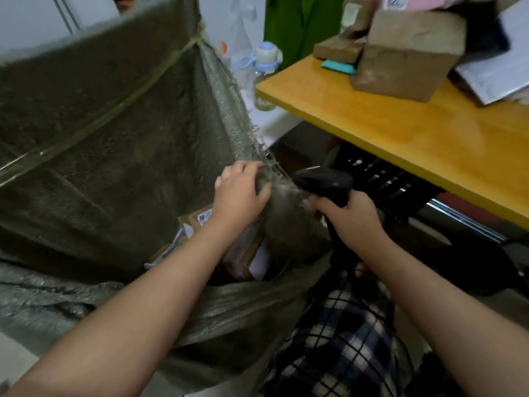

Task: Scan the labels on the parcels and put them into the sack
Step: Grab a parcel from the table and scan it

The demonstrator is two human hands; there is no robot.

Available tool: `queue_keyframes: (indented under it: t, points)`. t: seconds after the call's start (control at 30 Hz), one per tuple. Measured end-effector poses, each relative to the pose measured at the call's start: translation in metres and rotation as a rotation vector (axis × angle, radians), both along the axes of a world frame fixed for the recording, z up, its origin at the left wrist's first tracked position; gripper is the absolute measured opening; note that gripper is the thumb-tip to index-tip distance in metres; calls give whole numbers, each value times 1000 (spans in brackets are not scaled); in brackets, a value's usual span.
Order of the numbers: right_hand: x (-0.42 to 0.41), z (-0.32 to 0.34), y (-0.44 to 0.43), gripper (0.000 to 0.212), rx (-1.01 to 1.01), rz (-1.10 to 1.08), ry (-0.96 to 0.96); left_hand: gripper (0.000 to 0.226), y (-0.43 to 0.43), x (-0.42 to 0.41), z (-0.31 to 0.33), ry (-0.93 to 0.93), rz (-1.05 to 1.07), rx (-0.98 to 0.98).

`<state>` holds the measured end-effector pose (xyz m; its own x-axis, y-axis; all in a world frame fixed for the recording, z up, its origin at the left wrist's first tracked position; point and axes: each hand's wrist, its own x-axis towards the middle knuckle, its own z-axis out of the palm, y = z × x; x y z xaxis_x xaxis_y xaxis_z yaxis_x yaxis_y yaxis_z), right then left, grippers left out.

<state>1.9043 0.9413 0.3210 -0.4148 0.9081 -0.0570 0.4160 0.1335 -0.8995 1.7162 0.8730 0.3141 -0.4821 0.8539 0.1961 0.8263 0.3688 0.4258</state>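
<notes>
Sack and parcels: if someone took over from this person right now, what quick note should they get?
Left hand grips the sack at its frayed rim. Right hand holds the black scanner beside that rim.
Labelled parcels lie at the bottom of the sack; brown parcels are stacked on the yellow table.
Done: several parcels are in the sack.
Left: probably scan those on the table and put them in the sack.

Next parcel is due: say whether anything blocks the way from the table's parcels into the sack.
Nothing visible does. The left hand grips the sack at its rim, its mouth open beside the table; the right hand holds the scanner.
</notes>
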Motion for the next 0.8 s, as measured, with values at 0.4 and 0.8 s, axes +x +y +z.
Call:
queue_keyframes:
  t: [0.4,0.8]
  points:
    - [184,103,24,26,158,-413,114,48,108,180,111,20,-477,231]
    - [319,199,111,28,255,-654,267,65,255,295,197,83,-715,327]
